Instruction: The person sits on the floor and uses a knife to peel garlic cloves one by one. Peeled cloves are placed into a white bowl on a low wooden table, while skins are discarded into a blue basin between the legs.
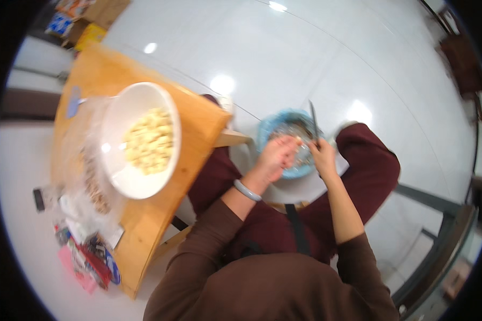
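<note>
Between my knees stands a blue-rimmed bin (265, 138) with a clear plastic liner and dark scraps inside. My left hand (279, 154), with a pale bangle (247, 190) on its wrist, is over the bin. Its fingers are curled around a small pale piece (298, 140), blurred and mostly hidden. My right hand (324, 158) grips a knife (313, 120) by the handle, its dark blade pointing up and away from me. The two hands are close together. A large white bowl (138, 186) on my left holds many pale yellow chunks (150, 142).
The bowl is on a wooden table (201, 116). Beside it are a clear plastic bag with brownish pieces (94, 184) and several colourful packets (90, 261). A cardboard box (104, 14) is past the table's far end. A dark metal frame (438, 232) stands at my right.
</note>
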A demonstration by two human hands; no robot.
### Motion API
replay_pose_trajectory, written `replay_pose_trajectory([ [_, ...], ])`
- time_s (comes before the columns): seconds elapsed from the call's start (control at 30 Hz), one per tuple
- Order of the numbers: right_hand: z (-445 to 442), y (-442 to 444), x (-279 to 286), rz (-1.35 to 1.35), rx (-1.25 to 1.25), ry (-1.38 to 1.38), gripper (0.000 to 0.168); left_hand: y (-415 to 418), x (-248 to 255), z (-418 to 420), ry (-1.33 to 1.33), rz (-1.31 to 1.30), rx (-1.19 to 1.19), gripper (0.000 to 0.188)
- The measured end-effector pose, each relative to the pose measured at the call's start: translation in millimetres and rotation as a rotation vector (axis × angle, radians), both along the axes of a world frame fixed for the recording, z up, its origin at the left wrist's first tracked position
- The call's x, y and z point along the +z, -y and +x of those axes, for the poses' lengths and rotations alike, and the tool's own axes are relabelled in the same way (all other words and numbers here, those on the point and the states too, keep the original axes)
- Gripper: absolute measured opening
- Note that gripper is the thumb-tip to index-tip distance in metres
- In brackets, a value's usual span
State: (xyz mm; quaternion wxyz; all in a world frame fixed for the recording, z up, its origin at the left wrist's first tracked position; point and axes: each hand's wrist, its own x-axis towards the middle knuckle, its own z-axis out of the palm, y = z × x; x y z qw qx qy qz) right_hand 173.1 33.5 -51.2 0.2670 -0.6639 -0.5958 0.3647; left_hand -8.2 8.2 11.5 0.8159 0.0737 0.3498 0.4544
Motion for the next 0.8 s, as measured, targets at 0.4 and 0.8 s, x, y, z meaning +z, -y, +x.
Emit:
replay_pose_trajectory([
  [0.4,-9,-7,2,-0.011,0.123,0.063,0.027,60,235,-77,0.438,0.451,0.611,0.022],
  [0.8,1,-6,2,0.005,0.130,0.114,0.021,49,214,-52,0.411,0.300,0.513,0.038],
])
